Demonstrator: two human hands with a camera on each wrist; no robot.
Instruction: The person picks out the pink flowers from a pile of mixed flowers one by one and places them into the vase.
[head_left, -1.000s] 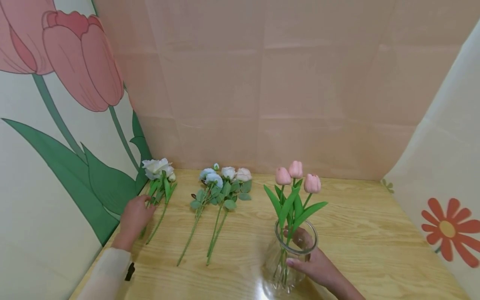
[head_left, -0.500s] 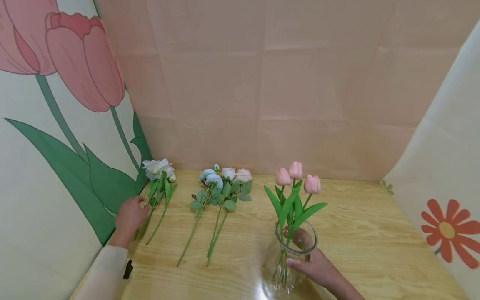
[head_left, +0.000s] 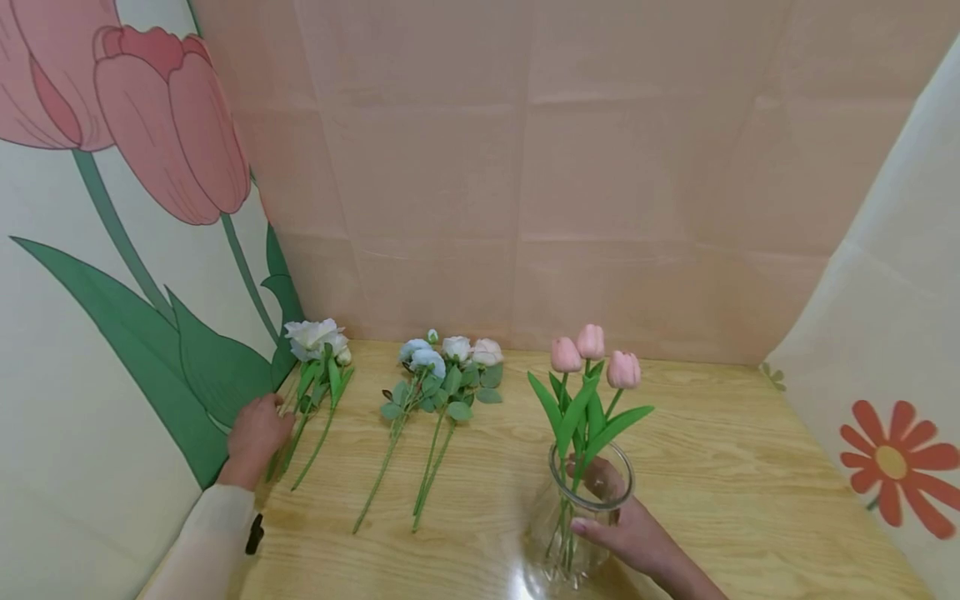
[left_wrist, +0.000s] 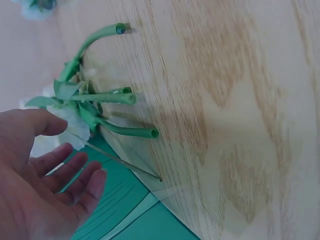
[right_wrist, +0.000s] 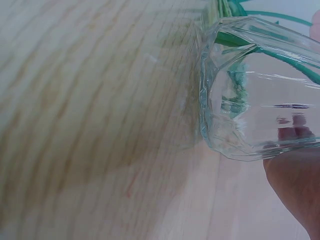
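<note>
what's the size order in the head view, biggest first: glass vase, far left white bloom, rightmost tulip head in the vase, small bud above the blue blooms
1. glass vase
2. white bloom
3. tulip head
4. small bud

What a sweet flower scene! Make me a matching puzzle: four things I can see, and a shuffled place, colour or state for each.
1. Three tulips
2. Glass vase
3. Blue flowers
4. Left hand

A. Lying on the table
B. At the stems of the leftmost bunch
C. Gripped by the right hand
D. Pink, blooms uppermost

Pairs: 1-D, 2-C, 3-A, 4-B
</note>
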